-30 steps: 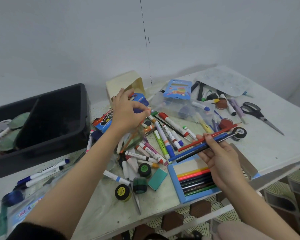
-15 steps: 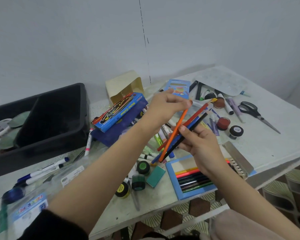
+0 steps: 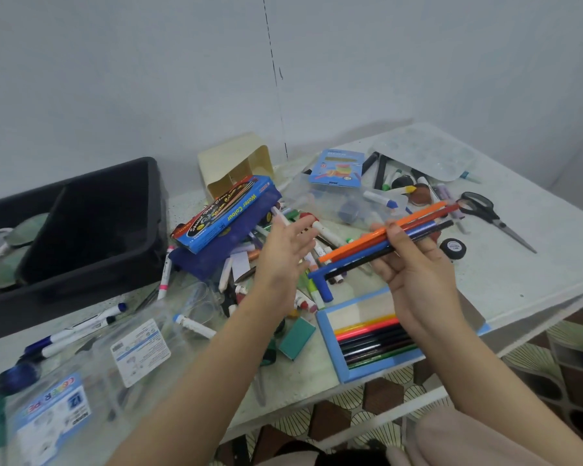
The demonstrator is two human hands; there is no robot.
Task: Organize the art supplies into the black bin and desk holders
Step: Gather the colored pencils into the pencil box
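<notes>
My right hand grips a bundle of coloured pencils, orange, red, blue and black, held nearly level above the table. My left hand hovers just left of the bundle, fingers spread and empty. Below the right hand lies an open blue pencil box with several pencils inside. The black bin stands at the left. A beige desk holder stands at the back, behind a blue watercolour box. Loose markers are piled in the middle.
Black scissors and a small black paint pot lie at the right. A clear palette sits at the back right. Clear plastic marker packs and whiteboard pens occupy the front left. The table edge runs close on the right.
My left hand brought an orange pencil from the marker pile to the bundle in my right hand, then let go and drew back left. The bundle has tipped to nearly level.
</notes>
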